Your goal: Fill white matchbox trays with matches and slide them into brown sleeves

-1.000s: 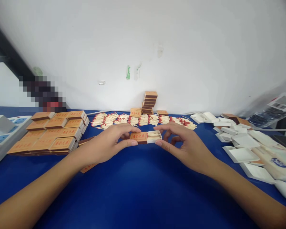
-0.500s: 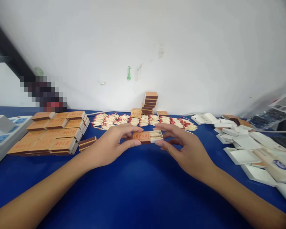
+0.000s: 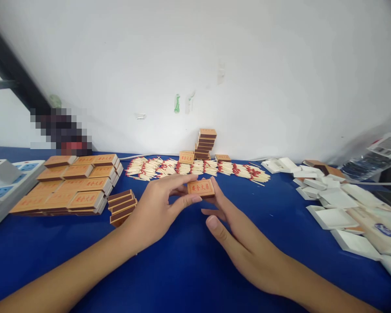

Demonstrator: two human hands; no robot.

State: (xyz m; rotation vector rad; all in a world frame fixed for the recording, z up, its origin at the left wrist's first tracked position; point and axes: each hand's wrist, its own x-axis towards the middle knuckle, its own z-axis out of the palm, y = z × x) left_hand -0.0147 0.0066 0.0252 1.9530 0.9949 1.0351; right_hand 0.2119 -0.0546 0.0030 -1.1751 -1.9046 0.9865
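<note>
Between thumb and fingers, my left hand (image 3: 164, 202) grips a matchbox (image 3: 200, 188) with red characters on its orange top. The box is closed, so no matches show. My right hand (image 3: 236, 232) has its thumb spread away from the fingers, and its fingertips rest against the box's right end. Behind both hands, matches (image 3: 228, 168) with red heads lie in a long row of heaps. Several matchboxes (image 3: 122, 208) stand on their sides just left of my left wrist.
Stacked matchboxes (image 3: 84, 182) fill the left, beside a power strip (image 3: 6, 184). A leaning matchbox tower (image 3: 206, 141) stands against the wall. White trays (image 3: 335, 195) and a tissue pack (image 3: 378, 228) lie on the right of the blue table (image 3: 182, 274).
The white tray with matches has gone into its sleeve, closing the matchbox. My right thumb has come off the box and the right hand has moved down and left.
</note>
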